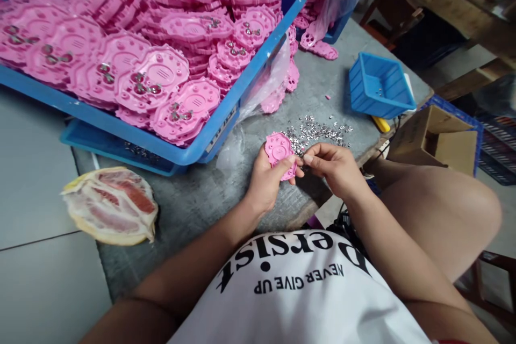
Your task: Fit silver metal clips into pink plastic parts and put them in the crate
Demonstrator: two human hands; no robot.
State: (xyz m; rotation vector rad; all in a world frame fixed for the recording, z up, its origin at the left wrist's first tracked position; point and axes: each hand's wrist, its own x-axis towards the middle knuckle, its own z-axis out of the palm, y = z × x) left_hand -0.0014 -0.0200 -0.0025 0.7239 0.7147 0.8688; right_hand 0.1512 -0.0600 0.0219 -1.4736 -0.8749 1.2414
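My left hand (268, 177) is closed round a pink plastic plate (279, 149), its thumb lying across the lower edge. Close by on the right, my right hand (332, 166) has thumb and forefinger pinched together near the plate's edge. Whatever sits in that pinch is too small to make out. Just beyond both hands, a loose heap of small shiny metal pieces (312, 131) is spread over the grey tabletop (193, 193).
A big blue crate (237, 97) full of pink plates stands at the upper left, over a blue tray (116, 148). Half a pomelo (110, 204) lies at left. Rightward are a small blue bin (381, 88), a yellow-handled tool (381, 124) and a cardboard box (435, 140).
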